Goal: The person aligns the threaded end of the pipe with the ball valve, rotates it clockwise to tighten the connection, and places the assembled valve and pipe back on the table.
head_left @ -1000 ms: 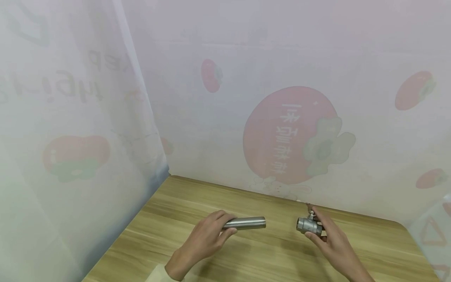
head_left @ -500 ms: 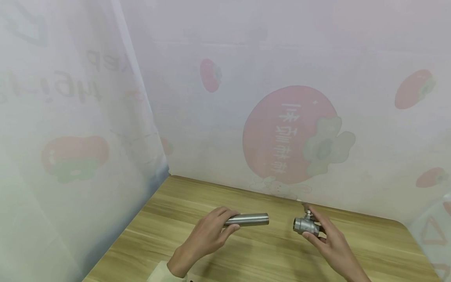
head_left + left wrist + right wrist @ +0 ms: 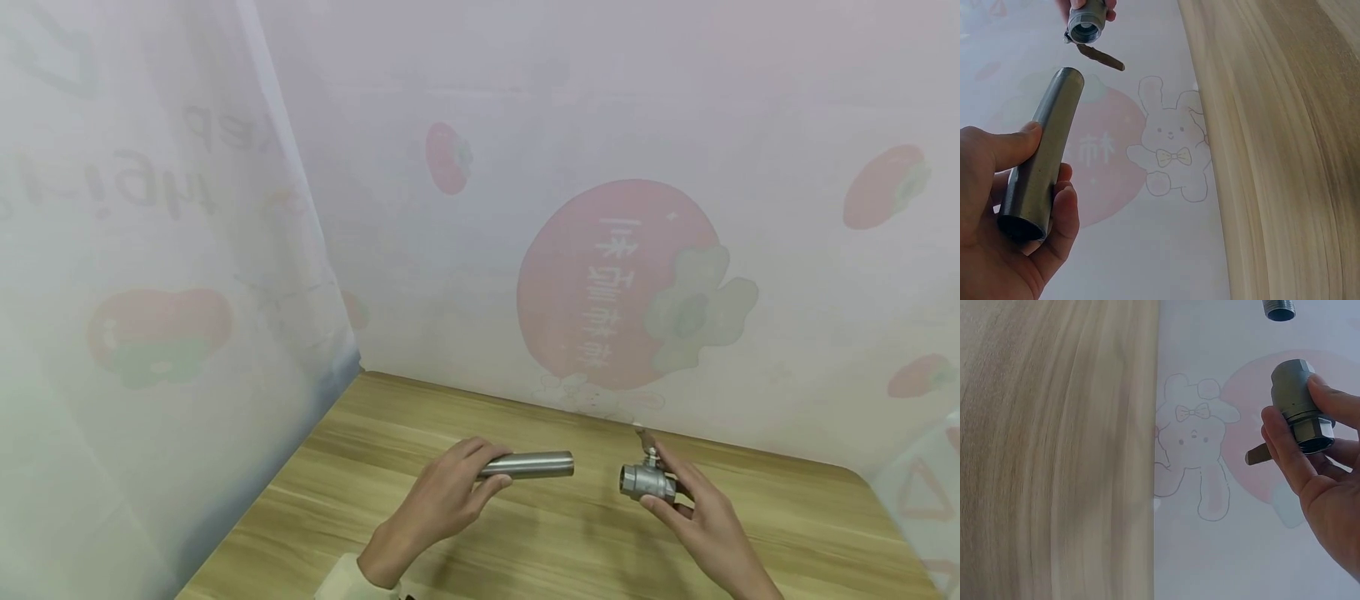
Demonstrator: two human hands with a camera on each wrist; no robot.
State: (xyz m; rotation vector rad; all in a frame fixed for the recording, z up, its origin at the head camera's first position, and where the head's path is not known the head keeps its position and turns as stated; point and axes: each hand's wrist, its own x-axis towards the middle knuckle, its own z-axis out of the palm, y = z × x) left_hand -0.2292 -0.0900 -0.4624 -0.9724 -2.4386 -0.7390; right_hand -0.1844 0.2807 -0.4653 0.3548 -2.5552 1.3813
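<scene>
My left hand (image 3: 448, 492) grips a silver metal pipe (image 3: 528, 465) between thumb and fingers, its free end pointing right. In the left wrist view that far end of the pipe (image 3: 1054, 137) carries a threaded band. Across a gap, my right hand (image 3: 701, 508) holds a metal ball valve (image 3: 643, 481) with its open port turned toward the pipe. A brownish lever handle (image 3: 1102, 57) sticks out from the valve. From the right wrist, the valve body (image 3: 1294, 394) shows hex ends, pinched by thumb and fingers. Pipe and valve are apart, both held above the table.
The wood-grain table (image 3: 360, 442) lies beneath both hands. A pale cloth (image 3: 420, 275) printed with red fruit hangs behind the table's far edge, and another cloth (image 3: 165, 450) hangs along the left side.
The valve in my right hand has shifted a little left, toward the pipe. The pipe in my left hand has moved slightly right and up. The gap between them is narrower.
</scene>
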